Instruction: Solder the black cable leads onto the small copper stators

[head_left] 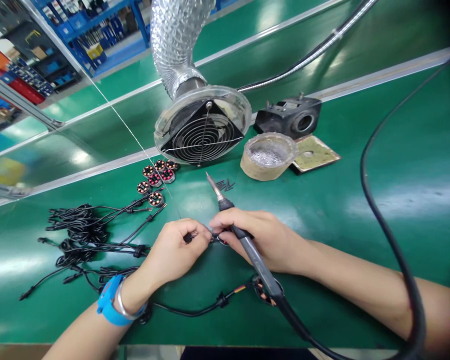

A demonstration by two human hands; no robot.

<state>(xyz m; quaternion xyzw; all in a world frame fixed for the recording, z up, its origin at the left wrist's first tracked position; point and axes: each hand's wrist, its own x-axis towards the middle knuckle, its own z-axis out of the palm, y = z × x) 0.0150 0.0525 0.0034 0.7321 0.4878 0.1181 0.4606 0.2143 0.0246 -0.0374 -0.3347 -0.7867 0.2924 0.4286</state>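
My right hand (pixel 270 237) is closed round a soldering iron (pixel 260 265), whose bare metal tip points up and away from me. The thumb and forefinger of my left hand (pixel 178 247) are pinched together on a thin black wire (pixel 214 238); its far end is hidden by the fingers. The fingertips of both hands meet at this wire. Below the iron's handle lies a wound stator coil (pixel 264 291), partly covered, with a black cable (pixel 195 313) joined to it by coloured leads. Short black tubing pieces (pixel 225 185) lie beyond the iron's tip.
Fume extractor fan (pixel 202 137) hangs ahead on a foil duct (pixel 172 42). To its right stand a tub of metal shavings (pixel 264 170), a sponge tray (pixel 317 152) and a black iron holder (pixel 288 117). Several stator coils (pixel 154 179) and bundled black cables (pixel 82 225) lie left. The iron's cord (pixel 375 205) loops right.
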